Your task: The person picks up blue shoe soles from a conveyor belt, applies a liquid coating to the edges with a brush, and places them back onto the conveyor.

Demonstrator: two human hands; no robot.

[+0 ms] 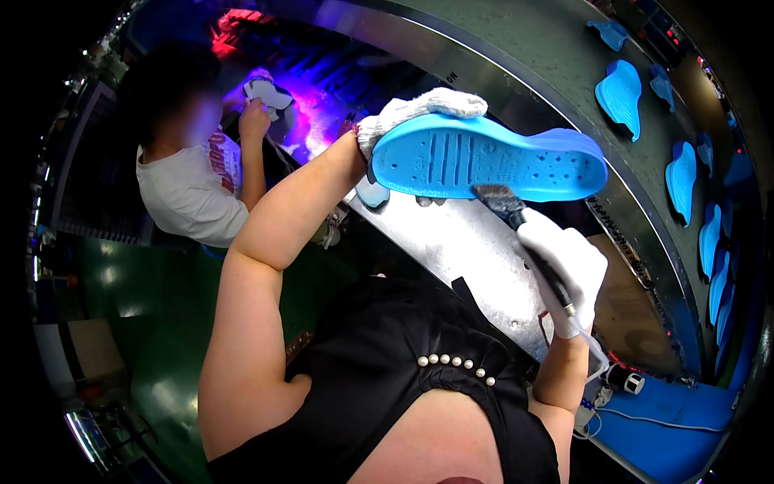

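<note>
My left hand (419, 111), in a white knit glove, grips a bright blue shoe sole (484, 161) from its far edge. The sole is held up over the metal bench, its slotted and dotted face turned toward me. My right hand (568, 262), also in a white glove, is closed around a dark-handled brush (552, 278). Its dark bristles sit at the sole's near edge, roughly mid-length; whether they press on it I cannot tell. A pale tube (598, 356) runs from the handle's lower end. Most of the left fingers are hidden behind the sole.
The shiny metal bench (476, 258) lies beneath my hands, with a light blue piece (372, 194) on it. Beyond, a curved conveyor (532, 40) carries several blue soles (619, 95). At left, a person (193, 177) handles a white shoe part (270, 95) near purple light.
</note>
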